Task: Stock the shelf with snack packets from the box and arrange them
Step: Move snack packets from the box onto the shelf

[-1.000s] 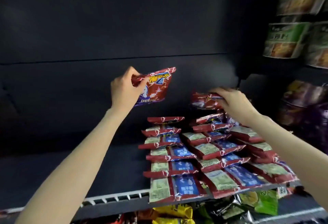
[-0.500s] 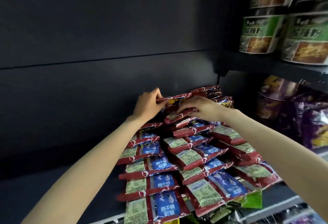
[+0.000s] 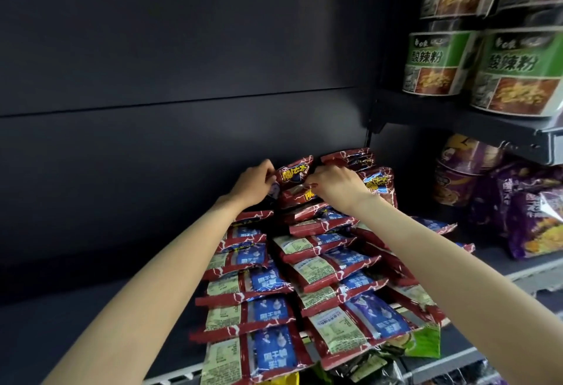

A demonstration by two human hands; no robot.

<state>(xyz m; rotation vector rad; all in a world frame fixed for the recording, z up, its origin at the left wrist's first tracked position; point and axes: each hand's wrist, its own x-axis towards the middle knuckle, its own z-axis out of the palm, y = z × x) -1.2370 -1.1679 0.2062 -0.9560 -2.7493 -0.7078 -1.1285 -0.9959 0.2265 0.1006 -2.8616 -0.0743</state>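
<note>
Both hands are holding one red snack packet (image 3: 294, 171) at the back of the shelf (image 3: 530, 265). Left hand (image 3: 254, 185) is pinching the left edge of this packet with curled fingers, and right hand (image 3: 336, 185) is gripping its right side, with the fingers bent down over the packet just below it. The held packet is standing almost upright, with its yellow letters facing the camera, close to the dark back wall (image 3: 182, 110). Just to the right of the right hand, other red packets (image 3: 379, 185) are also standing upright. Below and in front of both hands, rows of red and blue packets (image 3: 274, 308) are lying flat and overlapping each other, reaching to the front edge of the shelf. Well to the right of the hands, purple bags (image 3: 536, 217) are sitting on the same shelf, and above them green noodle cups (image 3: 438, 64) are standing on a higher shelf.
</note>
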